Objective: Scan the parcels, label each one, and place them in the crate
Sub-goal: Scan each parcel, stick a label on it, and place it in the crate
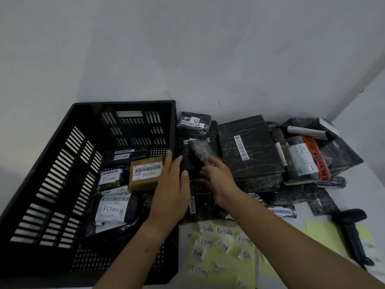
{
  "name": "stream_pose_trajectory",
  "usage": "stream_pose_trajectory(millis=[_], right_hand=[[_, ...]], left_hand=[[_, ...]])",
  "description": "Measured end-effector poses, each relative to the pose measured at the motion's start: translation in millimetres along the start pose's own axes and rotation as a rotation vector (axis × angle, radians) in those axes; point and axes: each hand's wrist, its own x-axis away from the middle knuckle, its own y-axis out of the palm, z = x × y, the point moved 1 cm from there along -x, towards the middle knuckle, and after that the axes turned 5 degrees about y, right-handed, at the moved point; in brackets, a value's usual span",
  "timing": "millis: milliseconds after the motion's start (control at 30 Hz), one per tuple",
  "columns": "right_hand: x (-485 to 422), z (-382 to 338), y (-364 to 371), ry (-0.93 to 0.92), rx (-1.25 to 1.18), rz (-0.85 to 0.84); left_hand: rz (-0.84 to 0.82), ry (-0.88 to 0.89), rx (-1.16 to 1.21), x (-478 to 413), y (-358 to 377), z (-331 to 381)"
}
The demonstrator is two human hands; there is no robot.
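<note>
Handwritten RETURN on the stickers (224, 232) under the right wrist, same word on the brown box (145, 174) and black bag (111, 209) inside the crate (52, 163), left of the left hand (173, 184), flat, fingers straight and together. Right hand (220, 180) pinching a blurred black parcel (199, 150), barcoded pile (248, 147) just right of it

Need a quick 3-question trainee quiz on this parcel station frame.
1. True or false: the scanner lies outside the crate, in neither hand.
2. The brown parcel in the crate is labelled: A RETURN, B FRAGILE, C HOLD.
3. Which hand grips a small parcel?
Key: 1 true; 2 A; 3 right hand.
</note>
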Motion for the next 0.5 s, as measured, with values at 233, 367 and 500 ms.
stream_pose_trajectory(millis=[233,367,500], right_hand=[[74,-4,-45,-0.27,0.262,0.014],[118,1,-87,-0.327,0.288,0.033],[140,7,-134,-0.331,0.247,0.096]], left_hand=[[0.021,-0.019,0.097,1,-2,-3],[0.042,0.161,-0.164,6,-4,3],[-0.09,0.376,-0.234,23,9,31]])
